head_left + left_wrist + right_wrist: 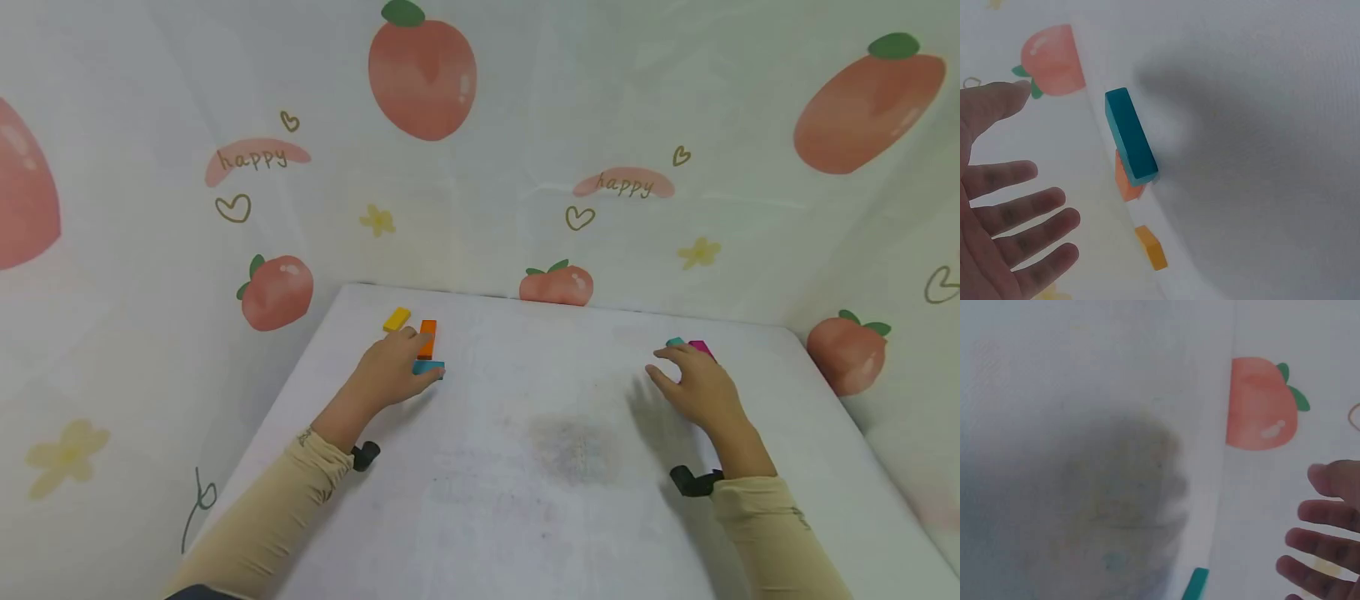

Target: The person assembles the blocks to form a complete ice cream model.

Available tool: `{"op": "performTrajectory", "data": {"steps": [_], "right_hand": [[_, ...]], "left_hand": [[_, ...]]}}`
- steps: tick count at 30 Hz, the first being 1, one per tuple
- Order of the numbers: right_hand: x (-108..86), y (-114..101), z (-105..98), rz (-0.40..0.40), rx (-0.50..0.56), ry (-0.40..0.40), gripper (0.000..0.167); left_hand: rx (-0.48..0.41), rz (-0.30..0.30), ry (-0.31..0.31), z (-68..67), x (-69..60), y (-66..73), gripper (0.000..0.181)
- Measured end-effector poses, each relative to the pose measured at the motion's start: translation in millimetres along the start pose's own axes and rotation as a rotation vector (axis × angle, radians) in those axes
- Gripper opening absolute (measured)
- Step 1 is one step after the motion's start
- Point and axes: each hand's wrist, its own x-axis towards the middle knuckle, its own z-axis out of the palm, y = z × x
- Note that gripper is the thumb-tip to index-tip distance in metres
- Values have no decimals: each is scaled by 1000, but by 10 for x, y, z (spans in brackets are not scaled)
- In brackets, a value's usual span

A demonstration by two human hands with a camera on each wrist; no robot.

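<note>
My left hand (390,367), fingers apart, hovers over a blue block (429,367) and an orange block (427,340); a yellow block (397,319) lies just beyond it. In the left wrist view the hand (1016,231) is spread and holds nothing, with the blue block (1130,136) nearest, the orange block (1127,181) behind it and the yellow block (1151,248) farther along. My right hand (701,390) is above the table near a teal block (675,342) and a magenta block (701,348), partly hidden by it. The right wrist view shows that hand (1329,531) empty, and the teal block's end (1195,584).
The white table (480,517) has a greyish smudge in its middle. Behind and at the sides hangs a pale cloth (480,183) printed with red fruit, hearts and flowers. A dark strap piece sits at each wrist.
</note>
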Motion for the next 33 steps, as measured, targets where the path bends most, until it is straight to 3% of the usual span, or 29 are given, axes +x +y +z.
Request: {"op": "performTrajectory", "data": {"steps": [4, 10, 17, 20, 27, 33], "right_hand": [[29, 111, 58, 15, 41, 49, 36], [66, 314, 130, 74, 50, 60, 33], [150, 524, 159, 135, 57, 44, 36], [197, 577, 158, 154, 61, 35, 37], [308, 648, 175, 176, 40, 1, 38], [383, 688, 216, 182, 18, -28, 39]], "left_hand": [[-48, -19, -17, 27, 16, -25, 61], [-142, -92, -51, 88, 120, -96, 60], [-201, -88, 21, 175, 235, -144, 41], [-214, -113, 35, 205, 293, -159, 41], [-213, -212, -37, 279, 438, -214, 53], [-194, -244, -63, 332, 524, -234, 49]]}}
